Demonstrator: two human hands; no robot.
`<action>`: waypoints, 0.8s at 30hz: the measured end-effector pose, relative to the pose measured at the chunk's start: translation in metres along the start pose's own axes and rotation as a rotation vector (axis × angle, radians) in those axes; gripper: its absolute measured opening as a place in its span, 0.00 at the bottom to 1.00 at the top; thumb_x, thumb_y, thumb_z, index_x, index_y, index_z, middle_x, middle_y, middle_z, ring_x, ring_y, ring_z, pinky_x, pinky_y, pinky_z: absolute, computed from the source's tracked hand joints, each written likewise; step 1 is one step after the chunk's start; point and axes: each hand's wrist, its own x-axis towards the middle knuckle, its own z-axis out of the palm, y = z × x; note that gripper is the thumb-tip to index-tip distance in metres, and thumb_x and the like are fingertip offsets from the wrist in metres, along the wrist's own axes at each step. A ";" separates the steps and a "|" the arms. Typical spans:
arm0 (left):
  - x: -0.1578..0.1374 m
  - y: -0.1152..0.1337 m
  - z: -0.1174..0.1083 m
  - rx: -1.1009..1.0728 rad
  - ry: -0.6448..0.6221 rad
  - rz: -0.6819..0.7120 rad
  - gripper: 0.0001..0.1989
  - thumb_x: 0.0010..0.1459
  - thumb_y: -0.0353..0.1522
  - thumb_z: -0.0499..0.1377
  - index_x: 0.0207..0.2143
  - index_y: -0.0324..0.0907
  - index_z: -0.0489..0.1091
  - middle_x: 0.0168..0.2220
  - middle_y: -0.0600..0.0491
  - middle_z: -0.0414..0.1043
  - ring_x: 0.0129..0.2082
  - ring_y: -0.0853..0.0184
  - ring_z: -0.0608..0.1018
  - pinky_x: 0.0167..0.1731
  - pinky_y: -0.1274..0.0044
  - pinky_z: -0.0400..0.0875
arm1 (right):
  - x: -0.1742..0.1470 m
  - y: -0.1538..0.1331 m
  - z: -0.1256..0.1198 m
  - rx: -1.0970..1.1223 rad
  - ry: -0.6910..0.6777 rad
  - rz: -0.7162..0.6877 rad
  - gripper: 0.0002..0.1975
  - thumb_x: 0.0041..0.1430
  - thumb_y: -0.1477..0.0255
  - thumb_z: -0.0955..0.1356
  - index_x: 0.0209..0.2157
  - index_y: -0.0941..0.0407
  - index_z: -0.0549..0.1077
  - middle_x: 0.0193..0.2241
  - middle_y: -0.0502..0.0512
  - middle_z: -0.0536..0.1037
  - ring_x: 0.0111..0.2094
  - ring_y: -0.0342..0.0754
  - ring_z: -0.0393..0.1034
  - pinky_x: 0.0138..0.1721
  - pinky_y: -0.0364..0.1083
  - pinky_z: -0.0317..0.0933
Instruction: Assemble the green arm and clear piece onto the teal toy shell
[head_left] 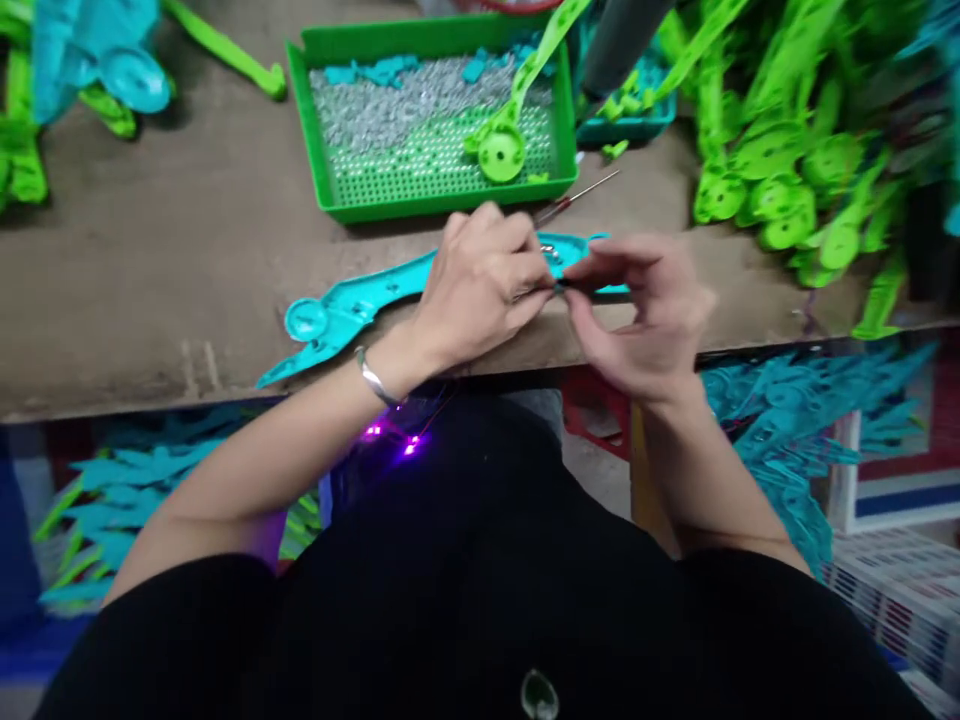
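Both hands work at the near edge of the worn brown wooden bench point(187, 260), over a long teal moulded plastic part with a round disc end point(352, 305). This part lies flat along the bench edge, disc end toward 8 o'clock, its far end hidden under the hands. The left hand point(480, 280) rests on the part's middle, fingers curled down, thumb and forefinger pinched on something small at the part's upper face; what it is cannot be told. The right hand point(645, 310) meets it from 3 o'clock, fingertips pinched at the same spot, apparently on a small dark item too blurred to name. A silver bangle point(373, 378) sits on the left wrist. At 12 o'clock from the hands stands a green perforated plastic tray point(315, 130) holding small silvery pieces, a few teal bits, and a lime-green moulded part point(510, 130) propped across it. A thin red-handled metal tool point(577, 195) lies just beyond the hands. Heaps of lime-green parts point(787, 170) fill the bench toward 2 o'clock.
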 end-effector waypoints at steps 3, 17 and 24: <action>0.001 0.003 -0.012 0.024 -0.054 0.001 0.15 0.65 0.40 0.52 0.38 0.45 0.78 0.43 0.54 0.76 0.49 0.62 0.75 0.46 0.66 0.68 | 0.003 -0.001 -0.001 0.000 0.018 -0.005 0.18 0.63 0.68 0.69 0.54 0.50 0.67 0.44 0.58 0.77 0.42 0.50 0.78 0.41 0.50 0.74; 0.001 0.009 0.002 0.086 0.041 0.113 0.19 0.69 0.34 0.48 0.28 0.41 0.73 0.39 0.50 0.78 0.46 0.61 0.78 0.45 0.63 0.70 | 0.004 -0.011 0.001 -0.134 0.059 -0.035 0.18 0.55 0.76 0.71 0.48 0.52 0.72 0.39 0.53 0.83 0.36 0.49 0.80 0.39 0.48 0.74; -0.064 -0.003 -0.044 -0.058 0.079 -0.122 0.11 0.66 0.35 0.54 0.43 0.41 0.74 0.39 0.47 0.77 0.39 0.62 0.79 0.40 0.71 0.73 | -0.005 0.005 0.004 -0.129 0.130 -0.087 0.08 0.57 0.79 0.69 0.35 0.53 0.78 0.33 0.51 0.84 0.36 0.49 0.80 0.42 0.49 0.74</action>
